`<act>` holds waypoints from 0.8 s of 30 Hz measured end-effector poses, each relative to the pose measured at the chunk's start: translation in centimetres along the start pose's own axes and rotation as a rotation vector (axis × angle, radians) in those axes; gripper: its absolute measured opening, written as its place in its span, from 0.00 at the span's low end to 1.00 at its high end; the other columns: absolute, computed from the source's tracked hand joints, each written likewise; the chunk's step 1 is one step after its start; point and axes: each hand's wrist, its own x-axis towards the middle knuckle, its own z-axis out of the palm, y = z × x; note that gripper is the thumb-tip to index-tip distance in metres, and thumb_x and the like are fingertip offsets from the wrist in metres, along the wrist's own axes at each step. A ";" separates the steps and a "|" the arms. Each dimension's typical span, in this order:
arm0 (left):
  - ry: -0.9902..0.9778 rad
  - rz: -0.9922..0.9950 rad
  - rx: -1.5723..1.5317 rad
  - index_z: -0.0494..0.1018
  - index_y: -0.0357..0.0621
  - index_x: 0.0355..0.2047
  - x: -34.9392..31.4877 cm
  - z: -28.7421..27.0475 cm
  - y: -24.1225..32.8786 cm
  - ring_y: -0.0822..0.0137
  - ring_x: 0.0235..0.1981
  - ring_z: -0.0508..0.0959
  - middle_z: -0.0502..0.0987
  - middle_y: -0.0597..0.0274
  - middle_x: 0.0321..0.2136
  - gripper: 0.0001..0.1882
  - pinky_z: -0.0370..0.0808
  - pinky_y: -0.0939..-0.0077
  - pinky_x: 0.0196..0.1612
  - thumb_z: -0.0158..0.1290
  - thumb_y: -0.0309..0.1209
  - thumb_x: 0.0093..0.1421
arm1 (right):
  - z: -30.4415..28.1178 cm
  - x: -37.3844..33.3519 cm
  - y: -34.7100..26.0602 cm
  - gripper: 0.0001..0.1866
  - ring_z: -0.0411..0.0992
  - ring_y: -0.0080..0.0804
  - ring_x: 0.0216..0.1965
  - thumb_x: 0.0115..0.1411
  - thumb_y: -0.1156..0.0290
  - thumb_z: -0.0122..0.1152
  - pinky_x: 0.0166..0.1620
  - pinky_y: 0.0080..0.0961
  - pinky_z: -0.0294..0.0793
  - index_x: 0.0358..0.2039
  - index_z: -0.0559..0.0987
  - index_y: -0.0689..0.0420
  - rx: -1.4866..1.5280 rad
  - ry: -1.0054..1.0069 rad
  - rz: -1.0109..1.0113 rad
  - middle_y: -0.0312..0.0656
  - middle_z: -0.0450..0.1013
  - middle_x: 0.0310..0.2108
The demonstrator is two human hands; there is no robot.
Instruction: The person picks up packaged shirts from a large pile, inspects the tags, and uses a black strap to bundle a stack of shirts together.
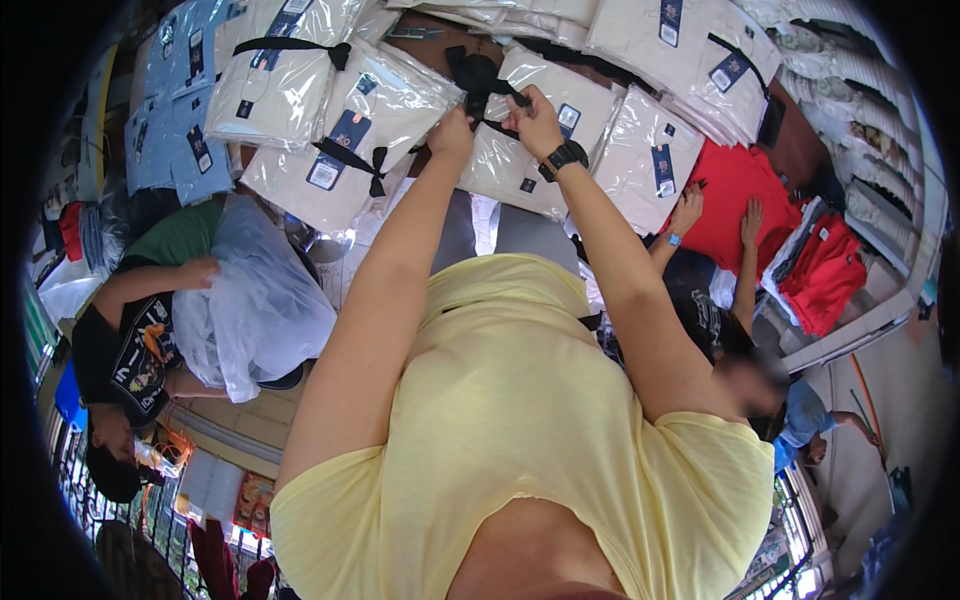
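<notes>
Both my arms reach to the far side, over a table stacked with folded cream garments in clear plastic. My right hand [538,122], with a black watch on its wrist, pinches a black cloth strip [497,84] by one end. My left hand [452,136] is closed at the strip's other side, by the corner of a cream packet [385,120]; its fingertips are partly hidden. Between my hands the strip bunches into a dark loop. Under my right hand lies another wrapped cream packet [540,150] with a blue tag. A tied black strip [350,157] crosses the stack on the left.
Light blue packets [170,110] lie at far left. On the right, a co-worker's hands [686,212] rest by red cloth [740,195]; folded red garments [825,270] lie beyond. Another person at left handles a translucent plastic bag [250,300]. White stacks [850,110] line the right rim.
</notes>
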 end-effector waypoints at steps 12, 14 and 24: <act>-0.001 0.024 -0.377 0.73 0.42 0.38 -0.1 0.5 -0.6 0.48 0.42 0.77 0.77 0.47 0.37 0.09 0.72 0.54 0.45 0.52 0.31 0.59 | -3.2 2.4 0.1 0.10 0.71 0.22 0.23 0.63 0.68 0.54 0.28 0.22 0.78 0.35 0.66 0.61 0.083 0.025 0.089 0.37 0.68 0.22; 0.226 0.217 -0.215 0.72 0.41 0.35 -2.1 0.6 -0.1 0.50 0.43 0.76 0.76 0.46 0.37 0.06 0.72 0.57 0.45 0.51 0.28 0.58 | -3.6 3.6 0.0 0.12 0.71 0.21 0.23 0.62 0.66 0.57 0.29 0.21 0.78 0.36 0.69 0.62 -0.090 -0.068 0.135 0.37 0.69 0.25; -0.003 0.312 -0.403 0.71 0.36 0.32 -0.6 -0.7 -1.0 0.47 0.37 0.76 0.76 0.47 0.32 0.04 0.72 0.59 0.40 0.52 0.23 0.56 | -9.2 -1.3 -1.2 0.15 0.73 0.52 0.41 0.42 0.73 0.64 0.45 0.37 0.74 0.33 0.77 0.61 -1.352 -0.204 0.030 0.52 0.74 0.35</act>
